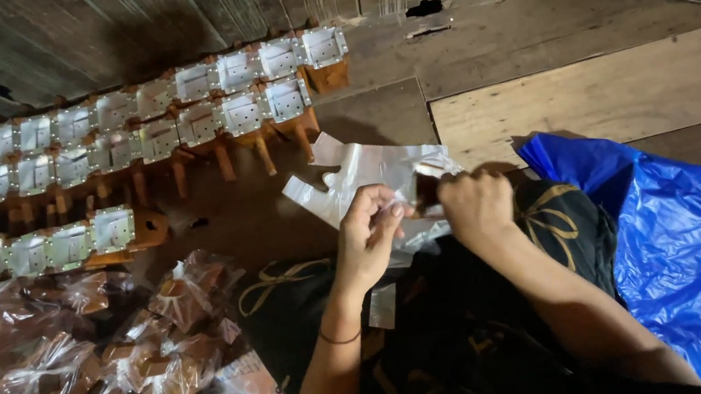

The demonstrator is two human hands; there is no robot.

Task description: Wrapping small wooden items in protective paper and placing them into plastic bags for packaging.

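Between the left hand (366, 232) and right hand (476, 206), both pinched shut on it, sits a clear plastic bag (365, 173) with a brown wooden piece (427, 192). Grip the bag mouth evenly; bagged pieces (121, 359) lie left.

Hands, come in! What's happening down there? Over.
Left hand and right hand both pinching a clear plastic bag. Small brown piece between them. Nothing blocking.

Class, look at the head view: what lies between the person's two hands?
A clear plastic bag spans the gap between the left hand and right hand. A small brown piece shows there too, partly hidden. Seen in the head view.
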